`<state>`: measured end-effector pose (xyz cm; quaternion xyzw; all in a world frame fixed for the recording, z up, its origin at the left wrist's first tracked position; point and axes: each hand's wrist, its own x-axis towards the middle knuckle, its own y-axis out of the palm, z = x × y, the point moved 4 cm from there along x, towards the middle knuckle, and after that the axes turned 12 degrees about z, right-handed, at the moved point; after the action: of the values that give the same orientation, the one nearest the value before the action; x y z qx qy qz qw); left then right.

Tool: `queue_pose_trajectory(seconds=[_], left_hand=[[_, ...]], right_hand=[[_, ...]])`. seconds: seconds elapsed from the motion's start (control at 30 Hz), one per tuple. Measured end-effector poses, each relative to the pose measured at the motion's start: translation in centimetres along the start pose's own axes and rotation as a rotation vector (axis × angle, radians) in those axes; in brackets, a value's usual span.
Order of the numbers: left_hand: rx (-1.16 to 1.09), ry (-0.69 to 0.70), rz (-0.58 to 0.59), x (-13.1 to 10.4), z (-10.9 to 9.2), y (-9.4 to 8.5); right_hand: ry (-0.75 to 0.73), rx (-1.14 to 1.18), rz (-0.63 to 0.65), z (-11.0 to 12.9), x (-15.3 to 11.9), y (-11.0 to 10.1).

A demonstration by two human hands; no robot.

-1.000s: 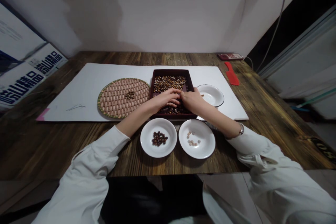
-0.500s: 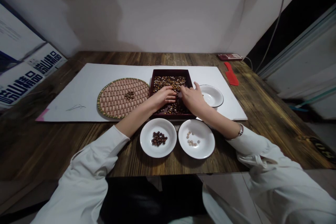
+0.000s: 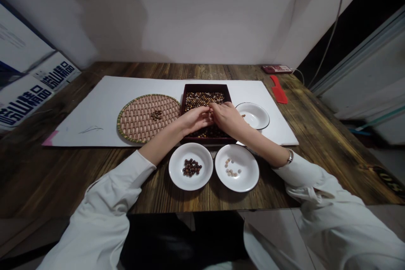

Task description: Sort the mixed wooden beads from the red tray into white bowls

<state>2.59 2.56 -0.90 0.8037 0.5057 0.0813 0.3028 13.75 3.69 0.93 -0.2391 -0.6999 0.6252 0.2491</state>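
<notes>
A dark red tray [image 3: 206, 88] of mixed beads lies on a white board. Over its middle my left hand [image 3: 196, 120] has its palm turned up and its fingers loosely curled. My right hand [image 3: 227, 117] meets it, its bent fingers touching the left fingertips; what they may hold is hidden. Left of the tray, a woven mat [image 3: 137, 120] bears a small pile of brown beads. Dark brown beads sit in the near left white dish [image 3: 175, 166], pale ones in the near right dish [image 3: 246, 158]. A third dish [image 3: 259, 116] holds a few orange-brown beads.
The white board [image 3: 85, 109] covers the table's middle. On the right lie a red comb-like tool [image 3: 279, 92] and a dark red phone-like object [image 3: 276, 69] with a cable. Printed boxes [image 3: 25, 93] stand at the left, and a wall rises behind the table.
My right hand has moved left and now touches my left hand; before, a gap lay between them over the tray. My left palm has turned upward.
</notes>
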Motion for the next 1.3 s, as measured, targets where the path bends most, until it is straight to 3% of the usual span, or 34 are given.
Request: queue_pose_trajectory(seconds=[0.63,0.83,0.97,1.3], left_hand=[[-0.129,0.072,-0.012,-0.1,-0.6,0.5],[-0.141,0.114,-0.014,-0.2,-0.9,0.4],[-0.147,0.130,-0.035,-0.7,-1.3,0.9],[-0.158,0.123,-0.026,-0.6,-0.9,0.3]], right_hand=[[0.051,0.056,-0.060,-0.1,-0.4,-0.8],[0.160,0.011,-0.029,-0.4,-0.4,-0.4],[0.264,-0.011,0.062,-0.8,-0.4,0.2],[0.270,-0.064,0.082,-0.8,-0.3,0.6]])
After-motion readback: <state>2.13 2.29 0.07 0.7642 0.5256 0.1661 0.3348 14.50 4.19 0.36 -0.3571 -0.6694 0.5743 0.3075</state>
